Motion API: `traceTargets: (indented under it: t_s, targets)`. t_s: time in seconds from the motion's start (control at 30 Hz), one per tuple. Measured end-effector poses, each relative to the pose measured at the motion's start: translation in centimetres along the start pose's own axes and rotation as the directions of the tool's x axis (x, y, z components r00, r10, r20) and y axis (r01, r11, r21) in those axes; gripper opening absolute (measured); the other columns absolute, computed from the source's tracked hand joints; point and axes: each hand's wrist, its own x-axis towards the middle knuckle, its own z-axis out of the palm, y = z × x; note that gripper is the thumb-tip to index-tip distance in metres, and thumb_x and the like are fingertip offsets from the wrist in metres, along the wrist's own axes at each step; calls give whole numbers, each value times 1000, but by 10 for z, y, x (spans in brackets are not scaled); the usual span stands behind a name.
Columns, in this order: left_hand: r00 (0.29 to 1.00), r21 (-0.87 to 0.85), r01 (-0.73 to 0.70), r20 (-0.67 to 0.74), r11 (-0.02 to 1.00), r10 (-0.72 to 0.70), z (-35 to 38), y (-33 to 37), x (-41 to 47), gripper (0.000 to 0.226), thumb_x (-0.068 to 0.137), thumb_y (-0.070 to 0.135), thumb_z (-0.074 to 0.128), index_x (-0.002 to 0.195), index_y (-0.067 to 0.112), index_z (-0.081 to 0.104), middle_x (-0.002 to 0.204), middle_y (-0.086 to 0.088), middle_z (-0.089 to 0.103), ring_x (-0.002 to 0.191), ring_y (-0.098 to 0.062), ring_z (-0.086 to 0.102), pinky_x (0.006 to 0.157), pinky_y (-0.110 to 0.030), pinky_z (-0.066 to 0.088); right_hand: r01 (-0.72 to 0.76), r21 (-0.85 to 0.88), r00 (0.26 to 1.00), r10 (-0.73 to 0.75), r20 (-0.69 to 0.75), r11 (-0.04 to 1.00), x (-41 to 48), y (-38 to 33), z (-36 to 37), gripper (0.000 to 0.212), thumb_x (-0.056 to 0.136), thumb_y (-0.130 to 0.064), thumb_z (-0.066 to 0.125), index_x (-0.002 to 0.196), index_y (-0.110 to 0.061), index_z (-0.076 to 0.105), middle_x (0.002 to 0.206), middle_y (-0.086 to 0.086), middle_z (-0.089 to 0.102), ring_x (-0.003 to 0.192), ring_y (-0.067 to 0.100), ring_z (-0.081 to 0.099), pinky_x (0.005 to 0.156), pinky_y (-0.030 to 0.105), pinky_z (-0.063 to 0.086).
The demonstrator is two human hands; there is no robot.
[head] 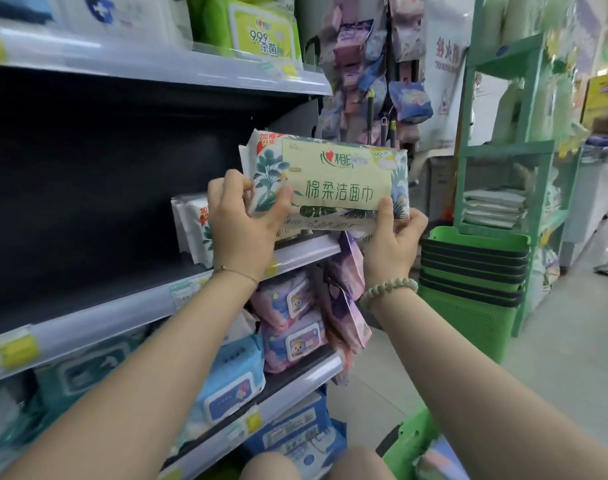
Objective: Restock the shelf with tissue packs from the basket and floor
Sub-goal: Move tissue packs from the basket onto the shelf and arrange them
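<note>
Tissue packs in white plastic wrap with a leaf print [191,230] are stood upright on the dark, mostly bare middle shelf [88,268]. Just right of them, a small stack of matching cream-labelled packs [333,181] is held in the air before the shelf's front edge, gripped at one end by the left hand [242,226] and pinched at the other by the right hand [394,244]. With slick wrappers stacked, the lower pack could be let slip, or the standing packs toppled as the stack is pushed in.

Leaf-print tissue pack [330,181] raised before shelf [157,299].
</note>
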Motion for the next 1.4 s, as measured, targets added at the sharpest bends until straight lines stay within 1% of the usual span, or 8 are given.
traceTargets:
  t_s: [0.13, 0.33, 0.43, 0.53, 0.77, 1.07, 1.23, 1.4]
  targets:
    - [998, -4, -26, -54, 1000, 25, -15, -4, 16, 37, 81, 37, 73, 83, 9, 48, 92, -2, 46, 75, -11, 45, 67, -14, 41, 64, -5, 996, -64, 58, 998, 1, -8, 25, 24, 93, -38, 54, 100, -17, 44, 69, -8, 43, 47, -6, 41, 49, 7, 37]
    - [998, -18, -29, -53, 999, 28, -32, -21, 34, 38, 81, 31, 74, 93, 13, 43, 102, -4, 51, 87, -16, 56, 71, -23, 51, 81, 69, 986, -91, 141, 994, 10, -4, 63, 22, 92, -36, 57, 100, -20, 45, 75, -5, 53, 69, 12, 56, 69, 25, 52]
    - [998, -33, -34, -52, 999, 33, -38, -31, 41, 40, 83, 29, 73, 102, 15, 40, 108, -9, 51, 96, -18, 58, 77, -33, 54, 99, 25, 974, -102, 201, 995, 10, -6, 77, 24, 94, -34, 54, 104, -15, 44, 76, 0, 55, 66, 13, 54, 54, 4, 40]
    - [998, -1, -54, -30, 999, 54, -42, -33, 46, 39, 86, 20, 69, 117, 13, 46, 112, -4, 44, 93, 8, 53, 81, -7, 46, 123, -21, 964, -114, 239, 992, 11, -8, 87, 23, 95, -29, 54, 105, -14, 41, 77, -3, 56, 62, 3, 52, 48, 2, 35]
    - [999, 172, 44, 1, 984, -45, -38, -49, 61, 13, 88, 15, 66, 99, 14, 59, 105, -1, 35, 79, 3, 42, 67, 8, 32, 225, -283, 933, -123, 339, 932, 24, -16, 109, 20, 94, -34, 54, 101, -22, 38, 80, 2, 60, 64, 13, 57, 52, 21, 40]
    - [989, 308, 102, 75, 946, -131, -36, -78, 55, 18, 89, 19, 57, 106, 25, 60, 110, 8, 39, 86, -18, 55, 81, -39, 52, 324, -534, 856, -1, 517, 781, 26, 13, 133, 22, 95, -34, 46, 110, -27, 60, 131, 3, 43, 107, 24, 54, 85, 32, 43]
    - [975, 483, 88, 139, 871, -175, -34, -81, 50, 30, 88, 26, 55, 118, 21, 57, 118, 4, 42, 112, -19, 44, 93, -32, 32, 417, -637, 742, 161, 650, 648, 24, 18, 127, 42, 96, -45, 34, 138, -43, 39, 159, 1, 0, 143, 33, 5, 114, 48, 12]
    - [988, 590, -104, 151, 801, 17, -24, -70, 31, 30, 80, 22, 60, 108, 14, 57, 122, -7, 46, 117, -29, 37, 91, -44, 34, 438, -537, 819, -73, 570, 721, 21, 17, 109, 34, 90, -31, 49, 123, -20, 50, 132, 8, 42, 119, 27, 34, 100, 45, 35]
